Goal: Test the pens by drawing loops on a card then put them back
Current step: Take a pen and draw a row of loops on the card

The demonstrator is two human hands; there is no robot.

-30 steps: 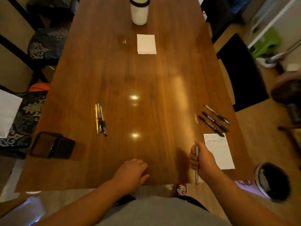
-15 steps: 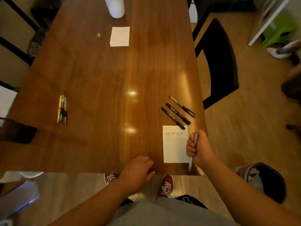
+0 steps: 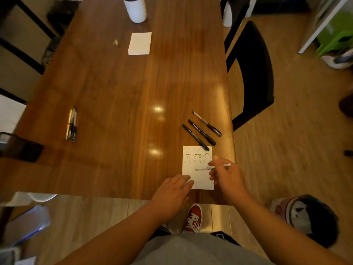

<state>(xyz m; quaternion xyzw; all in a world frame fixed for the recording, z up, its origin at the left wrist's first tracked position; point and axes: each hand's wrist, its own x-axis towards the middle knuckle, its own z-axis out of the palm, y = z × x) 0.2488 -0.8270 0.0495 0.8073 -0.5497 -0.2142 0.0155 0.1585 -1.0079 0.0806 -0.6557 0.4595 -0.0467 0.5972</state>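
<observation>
A white card (image 3: pixel 193 173) with three rows of drawn loops lies near the table's front right edge. My right hand (image 3: pixel 227 178) holds a slim white pen (image 3: pixel 203 169) over the card, tip pointing left. My left hand (image 3: pixel 172 192) lies flat, fingertips on the card's lower left corner. Three black pens (image 3: pixel 202 131) lie side by side just beyond the card; the nearest one's end overlaps the card's top edge. A second bunch of pens (image 3: pixel 71 124) lies at the table's left.
The wooden table (image 3: pixel 124 88) carries a blank white card (image 3: pixel 139 43) and a white cup (image 3: pixel 135 9) at the far end. A dark case (image 3: pixel 23 148) sits at the left edge. A black chair (image 3: pixel 252 69) stands at the right, a bag (image 3: pixel 311 219) on the floor.
My right hand turned the pen from upright in a fist to level over the card. My left hand slid right onto the card's corner. The view shifted right.
</observation>
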